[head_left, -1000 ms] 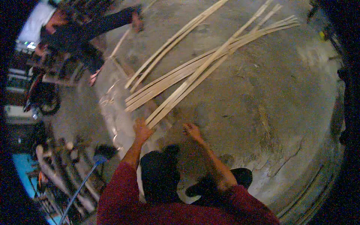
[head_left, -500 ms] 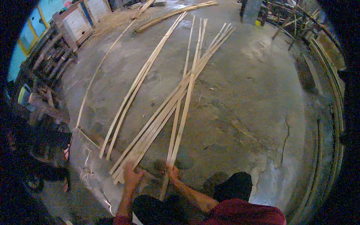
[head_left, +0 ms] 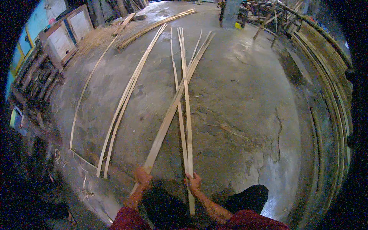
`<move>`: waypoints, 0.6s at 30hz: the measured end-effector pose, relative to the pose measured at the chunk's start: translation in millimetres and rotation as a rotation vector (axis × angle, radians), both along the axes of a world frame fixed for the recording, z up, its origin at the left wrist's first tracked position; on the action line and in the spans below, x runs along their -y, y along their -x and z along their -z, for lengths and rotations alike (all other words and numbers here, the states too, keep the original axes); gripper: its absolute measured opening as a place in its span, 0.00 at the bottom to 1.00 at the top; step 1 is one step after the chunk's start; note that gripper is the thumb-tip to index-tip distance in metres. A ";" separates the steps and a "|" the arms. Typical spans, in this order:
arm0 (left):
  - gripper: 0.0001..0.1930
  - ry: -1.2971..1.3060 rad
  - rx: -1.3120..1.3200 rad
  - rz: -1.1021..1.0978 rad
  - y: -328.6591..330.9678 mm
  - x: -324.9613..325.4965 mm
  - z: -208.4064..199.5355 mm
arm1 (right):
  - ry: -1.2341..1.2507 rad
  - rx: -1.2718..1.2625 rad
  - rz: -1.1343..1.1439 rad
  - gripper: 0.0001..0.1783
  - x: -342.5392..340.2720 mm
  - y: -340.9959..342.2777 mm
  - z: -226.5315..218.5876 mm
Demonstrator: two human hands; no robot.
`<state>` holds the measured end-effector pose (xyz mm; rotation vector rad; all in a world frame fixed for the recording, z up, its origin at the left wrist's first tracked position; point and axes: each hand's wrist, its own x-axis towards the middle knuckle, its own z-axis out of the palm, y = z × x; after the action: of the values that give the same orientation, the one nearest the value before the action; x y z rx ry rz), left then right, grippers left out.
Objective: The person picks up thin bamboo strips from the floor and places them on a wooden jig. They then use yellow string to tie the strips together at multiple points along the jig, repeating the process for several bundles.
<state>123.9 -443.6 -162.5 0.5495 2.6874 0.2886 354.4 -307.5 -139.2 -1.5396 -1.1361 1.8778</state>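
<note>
My left hand (head_left: 143,177) is closed around the near part of a bundle of pale split-bamboo strips (head_left: 164,129), which runs away from me to the upper right. My right hand (head_left: 194,183) grips other long bamboo strips (head_left: 189,142) near their close end; one end sticks out below the hand toward me. The two sets cross each other in the middle of the floor, forming a narrow X. Left of them lies a separate group of loose bamboo strips (head_left: 124,103), touched by neither hand.
A single thin strip (head_left: 85,86) lies farther left. At the back are another strip bundle (head_left: 157,28) and straw-like shavings (head_left: 96,40). Stacked wood (head_left: 34,73) lines the left side. Long poles (head_left: 326,88) lie along the right, near a post (head_left: 231,13).
The left-hand strips, spread apart before, are now gathered into a narrow bundle, their near end shifted right. My left hand has closed on them. The whole view has turned slightly.
</note>
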 end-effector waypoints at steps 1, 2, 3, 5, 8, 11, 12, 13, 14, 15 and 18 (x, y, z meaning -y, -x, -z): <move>0.28 -0.042 -0.002 0.006 -10.7 -1.8 7.6 | -0.071 0.020 -0.016 0.13 -2.8 -7.2 -6.2; 0.26 -0.084 -0.003 0.013 -22.2 -5.4 14.4 | -0.066 -0.013 -0.020 0.13 -5.3 -17.5 -10.4; 0.25 -0.126 -0.002 0.022 -31.8 -9.7 18.3 | -0.062 -0.046 -0.022 0.13 -8.2 -25.4 -12.5; 0.25 -0.212 0.062 0.084 -48.8 -25.2 20.1 | -0.214 0.020 0.023 0.15 -17.8 -43.0 -11.0; 0.25 -0.349 0.190 0.091 -62.7 -67.6 5.3 | -0.120 -0.022 0.040 0.15 -42.2 -68.6 -3.1; 0.26 -0.337 0.101 0.153 -73.3 -121.0 -18.2 | -0.269 0.119 0.035 0.13 -85.9 -87.7 7.2; 0.27 -0.323 0.005 0.190 -77.3 -137.1 -25.3 | -0.224 0.106 0.090 0.13 -99.4 -93.0 9.6; 0.28 -0.272 0.045 0.212 -82.5 -150.2 -31.0 | -0.180 0.091 0.141 0.13 -110.6 -99.1 12.3; 0.29 -0.235 0.060 0.230 -87.1 -160.4 -34.6 | -0.168 0.089 0.109 0.13 -119.7 -103.9 14.4; 0.31 -0.197 0.070 0.248 -92.1 -166.8 -35.9 | -0.157 0.082 0.078 0.13 -125.0 -108.7 16.4; 0.34 -0.176 0.017 0.403 -105.4 -165.2 -24.0 | -0.164 0.211 0.033 0.15 -123.2 -122.2 21.8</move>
<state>229.3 -278.4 -138.5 1.1132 2.4742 0.4127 476.7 -184.3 -160.9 -1.6798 -1.3124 1.5861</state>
